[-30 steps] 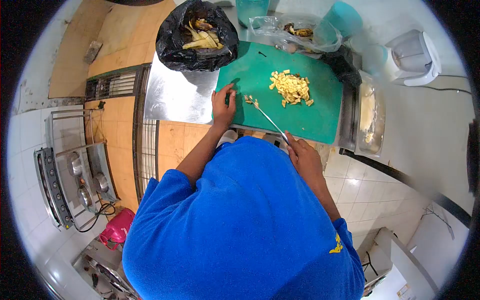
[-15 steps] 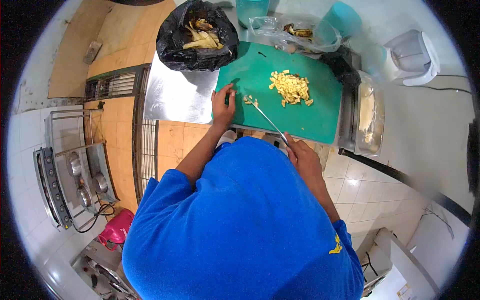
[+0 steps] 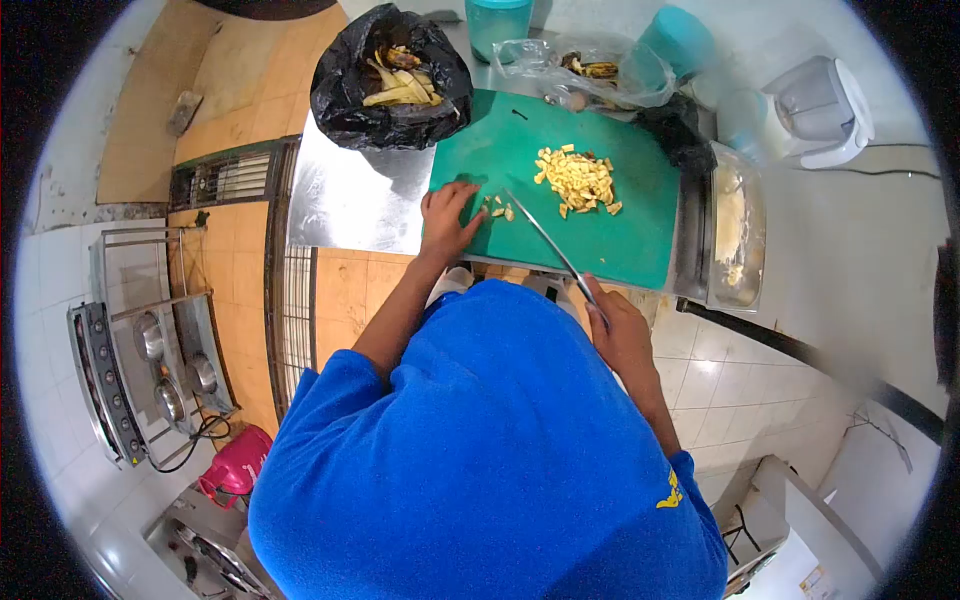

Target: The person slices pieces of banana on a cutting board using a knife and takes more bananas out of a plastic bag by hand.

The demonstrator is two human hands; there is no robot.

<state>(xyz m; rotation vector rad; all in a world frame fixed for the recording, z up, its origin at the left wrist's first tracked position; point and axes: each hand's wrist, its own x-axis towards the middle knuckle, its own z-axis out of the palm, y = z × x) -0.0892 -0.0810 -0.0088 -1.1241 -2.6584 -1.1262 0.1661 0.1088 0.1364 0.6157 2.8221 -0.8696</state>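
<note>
My left hand [image 3: 448, 222] rests at the left side of a green cutting board [image 3: 620, 245], fingers apart and holding nothing. Just right of its thumb lie a few small chopped banana pieces [image 3: 508, 213]. A knife [image 3: 552, 243] is gripped by its handle in my right hand [image 3: 622, 330], near the board's front edge. Its blade slants up and left, the tip close to the small pieces. Farther back on the board is a larger heap of diced banana [image 3: 580, 182].
A black plastic bag [image 3: 335, 95] holding banana peels [image 3: 405, 88] stands at the back left on the metal table [image 3: 350, 200]. Behind the board are a clear bag [image 3: 640, 85] with dark-skinned bananas and a teal container [image 3: 500, 30]. A metal tray [image 3: 740, 285] sits to the right.
My left hand has spread its fingers and its thumb is nearer the small pieces. My right hand has drawn slightly back and right with the knife, moving the blade tip off the pieces.
</note>
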